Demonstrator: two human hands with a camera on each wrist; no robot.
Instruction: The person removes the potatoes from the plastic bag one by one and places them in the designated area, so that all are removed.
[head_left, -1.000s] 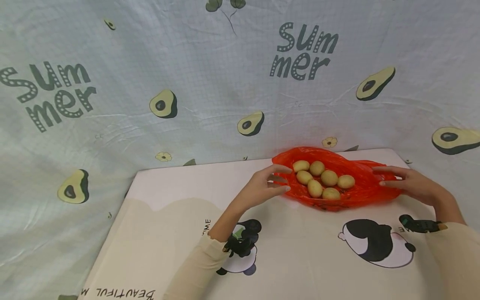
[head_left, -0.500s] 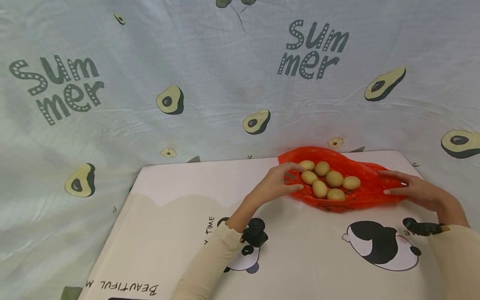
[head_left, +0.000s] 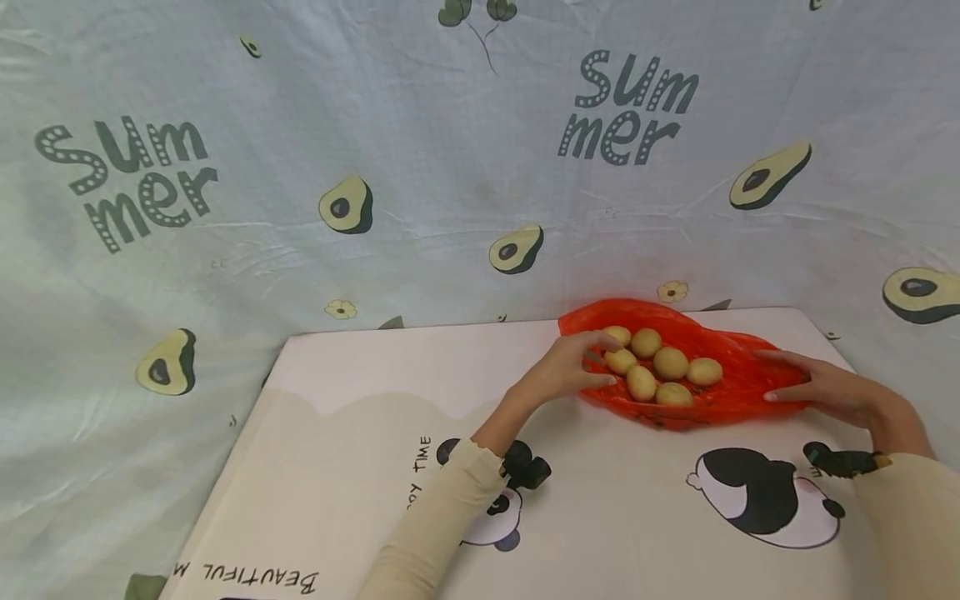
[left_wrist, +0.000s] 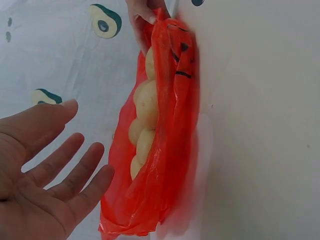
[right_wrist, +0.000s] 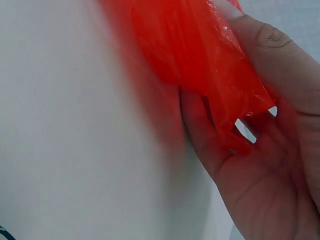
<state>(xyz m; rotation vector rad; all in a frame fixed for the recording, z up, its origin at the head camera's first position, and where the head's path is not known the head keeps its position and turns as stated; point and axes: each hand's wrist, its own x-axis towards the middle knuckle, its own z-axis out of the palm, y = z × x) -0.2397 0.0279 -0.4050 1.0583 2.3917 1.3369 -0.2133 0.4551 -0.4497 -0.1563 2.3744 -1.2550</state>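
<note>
Several yellow-brown potatoes (head_left: 670,363) lie together in an opened red plastic bag (head_left: 738,367) toward the back right of the table. My left hand (head_left: 566,365) reaches over the bag's left end, its fingertips close to the leftmost potatoes. In the left wrist view that hand (left_wrist: 55,185) has its fingers spread, holding nothing. At the other end, my right hand (head_left: 840,387) holds the bag's gathered side. The right wrist view shows its thumb over the red plastic (right_wrist: 195,50) and its fingers behind, partly hidden by the film.
The light tabletop (head_left: 337,467) carries printed pandas and lettering. Behind it hangs a pale cloth (head_left: 420,167) with avocado and "summer" prints, right at the table's back edge. A dark edge of some object (head_left: 251,597) shows at the bottom of the head view.
My left hand has moved right, from beside the bag's left edge to over it, near the potatoes. The right hand stays at the bag's right end, its thumb slightly lower. The head view has shifted a little.
</note>
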